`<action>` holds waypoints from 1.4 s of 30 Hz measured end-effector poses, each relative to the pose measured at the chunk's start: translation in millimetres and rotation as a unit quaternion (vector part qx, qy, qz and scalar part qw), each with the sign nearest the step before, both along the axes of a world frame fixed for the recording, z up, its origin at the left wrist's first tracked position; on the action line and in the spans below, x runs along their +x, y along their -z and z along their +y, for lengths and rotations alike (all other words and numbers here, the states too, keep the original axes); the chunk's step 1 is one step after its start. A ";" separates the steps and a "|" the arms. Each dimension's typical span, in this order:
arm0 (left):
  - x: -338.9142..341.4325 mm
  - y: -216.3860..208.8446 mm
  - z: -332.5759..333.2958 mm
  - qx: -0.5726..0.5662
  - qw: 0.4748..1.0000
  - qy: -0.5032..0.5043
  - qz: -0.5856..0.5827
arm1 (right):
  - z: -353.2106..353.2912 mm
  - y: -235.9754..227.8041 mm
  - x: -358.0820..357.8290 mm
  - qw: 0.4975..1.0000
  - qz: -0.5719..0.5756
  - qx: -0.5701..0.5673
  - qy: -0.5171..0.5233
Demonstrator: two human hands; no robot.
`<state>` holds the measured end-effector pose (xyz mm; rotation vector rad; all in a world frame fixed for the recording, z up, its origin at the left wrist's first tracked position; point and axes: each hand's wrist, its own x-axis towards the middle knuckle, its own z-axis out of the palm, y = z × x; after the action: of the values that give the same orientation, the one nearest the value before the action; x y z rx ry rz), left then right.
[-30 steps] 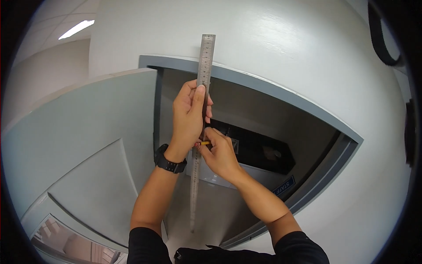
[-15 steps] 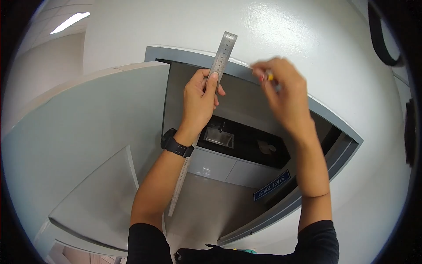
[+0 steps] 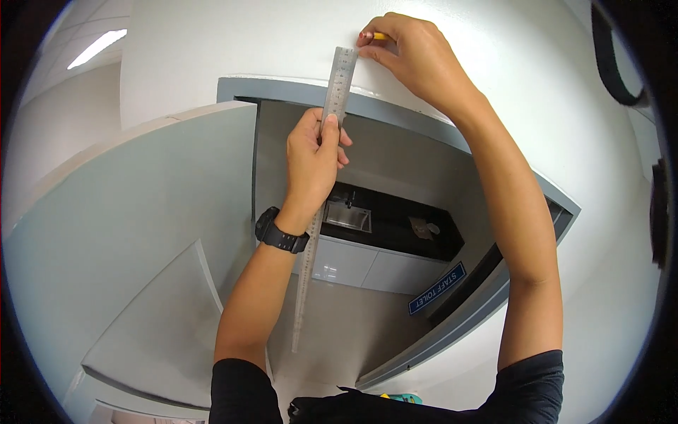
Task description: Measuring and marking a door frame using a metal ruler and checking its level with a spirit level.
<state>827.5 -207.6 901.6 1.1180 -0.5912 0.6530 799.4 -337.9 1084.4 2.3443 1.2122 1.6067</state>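
Note:
My left hand (image 3: pixel 314 152), with a black watch (image 3: pixel 281 233) on its wrist, is closed around a long steel ruler (image 3: pixel 340 81). The thumb presses on its face. The upper end of the ruler lies across the grey door frame (image 3: pixel 395 114) and over the white wall above it; the lower part hangs down past my forearm. My right hand (image 3: pixel 417 56) is raised beside the ruler's top end, its fingers pinching a slim yellow pencil (image 3: pixel 380 36) with a reddish end. Most of the pencil is hidden by the fingers.
An open pale door (image 3: pixel 141 184) stands at the left. Through the doorway, a black counter (image 3: pixel 395 225) holds a steel sink (image 3: pixel 347 217) above white cabinets (image 3: pixel 346 263). A blue sign (image 3: pixel 437 288) is at the doorway's right side. A black strap (image 3: pixel 613 60) hangs at far right.
My right hand has moved up and left to the ruler's top end, still holding the pencil. The ruler and my left hand have shifted slightly left in view, and the ruler stands more upright.

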 end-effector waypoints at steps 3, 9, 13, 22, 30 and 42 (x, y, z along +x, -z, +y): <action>-1.9 -1.2 0.8 0.003 1.000 0.020 0.000 | 2.9 1.8 -4.5 1.000 0.004 -0.001 0.026; -6.5 -8.6 4.9 0.030 0.999 0.001 0.023 | 6.5 2.9 -9.9 0.998 0.020 0.004 0.054; -0.2 -7.5 3.4 0.011 1.000 0.005 0.012 | 6.3 3.9 -8.6 0.998 0.016 0.012 0.061; 2.7 -9.5 3.0 0.003 1.000 0.023 0.011 | 6.0 5.1 -8.6 0.997 0.021 0.020 0.070; 4.0 -7.6 1.7 -0.005 1.000 0.030 0.003 | 6.3 5.5 -10.7 0.996 0.044 0.033 0.071; 5.0 -7.9 0.2 -0.011 0.999 0.031 -0.004 | 7.6 6.4 -11.0 0.997 0.032 0.037 0.065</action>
<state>832.5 -207.4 909.5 1.0729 -0.6217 0.6094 788.4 -330.3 1078.0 2.4803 1.0042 1.5736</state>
